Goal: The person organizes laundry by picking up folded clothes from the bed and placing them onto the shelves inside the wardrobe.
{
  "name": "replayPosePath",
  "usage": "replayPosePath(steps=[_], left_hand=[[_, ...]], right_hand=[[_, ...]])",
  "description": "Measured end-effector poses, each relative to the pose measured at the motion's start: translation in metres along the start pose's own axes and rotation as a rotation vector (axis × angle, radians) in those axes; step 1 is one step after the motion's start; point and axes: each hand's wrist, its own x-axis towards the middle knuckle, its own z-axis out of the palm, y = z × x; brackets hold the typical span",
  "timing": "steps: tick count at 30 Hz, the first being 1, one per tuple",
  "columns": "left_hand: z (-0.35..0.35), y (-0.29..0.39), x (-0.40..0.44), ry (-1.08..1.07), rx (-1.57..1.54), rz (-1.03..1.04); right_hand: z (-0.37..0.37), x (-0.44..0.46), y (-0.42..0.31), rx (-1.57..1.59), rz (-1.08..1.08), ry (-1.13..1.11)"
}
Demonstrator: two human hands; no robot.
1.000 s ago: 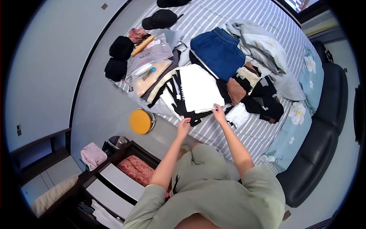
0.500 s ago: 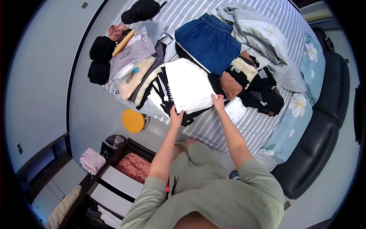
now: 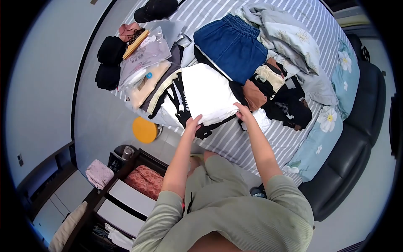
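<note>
A folded white garment (image 3: pixel 209 93), its exact kind unclear, lies on a pile of clothes near the bed's edge. My left hand (image 3: pixel 193 125) grips its near left corner, and my right hand (image 3: pixel 242 111) pinches its near right corner. Dark and striped clothes (image 3: pixel 163 90) show from beneath it and to its left. Just beyond sits a folded pair of denim shorts or a skirt with an elastic waist (image 3: pixel 231 47). Right of the white garment are a rolled brown cloth (image 3: pixel 254 95) and a heap of black clothing (image 3: pixel 291 107).
The striped bed (image 3: pixel 252 145) also holds black caps (image 3: pixel 111 50), clear plastic packages (image 3: pixel 145 54), a crumpled quilt (image 3: pixel 289 46) and blue flowered pillows (image 3: pixel 327 138). A black headboard (image 3: pixel 357 134) borders the right. A yellow stool (image 3: pixel 145 129) and a dark cabinet (image 3: pixel 126 206) stand at lower left.
Both hands keep hold of the white garment's near corners. The right hand has shifted slightly right, and the near edge now looks more rumpled.
</note>
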Motion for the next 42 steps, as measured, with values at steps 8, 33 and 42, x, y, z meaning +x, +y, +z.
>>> replayPosePath(steps=[8,33,42], left_hand=[[0.002,0.01,-0.016,-0.147,-0.455,-0.055],[0.002,0.027,-0.054,0.252,-0.375,0.361],[-0.064,-0.032,-0.08,-0.006,-0.952,0.248]], right_hand=[[0.027,-0.07,0.001,0.582,0.056,-0.314],[0.036,-0.096,0.011,-0.085,-0.186,-0.33],[0.082,-0.108,0.067,0.114,0.158,-0.637]])
